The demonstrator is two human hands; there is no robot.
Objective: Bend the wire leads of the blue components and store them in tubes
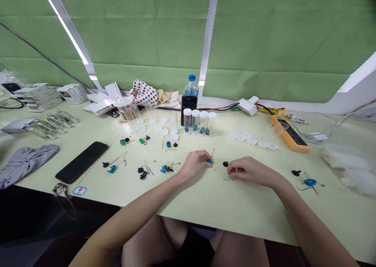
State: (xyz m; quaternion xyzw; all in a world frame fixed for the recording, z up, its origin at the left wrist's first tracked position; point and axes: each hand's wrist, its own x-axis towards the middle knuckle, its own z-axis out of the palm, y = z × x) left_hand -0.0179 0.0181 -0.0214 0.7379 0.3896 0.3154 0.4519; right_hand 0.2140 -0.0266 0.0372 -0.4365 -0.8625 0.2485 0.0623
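A small blue part with a thin metal rod rising from it is pinched between the thumb and fingers of my left hand. My right hand is to its right, its fingers curled down to the tabletop. A small L-shaped metal key lies right at those fingertips; whether they grip it I cannot tell. Just beyond them is a black round-headed piece. A tiny bit lies between my hands.
Capped clear tubes with blue parts inside stand before a phone and water bottle. White caps lie to the right, near an orange power strip. Small part sets spread leftward; another blue part lies far right.
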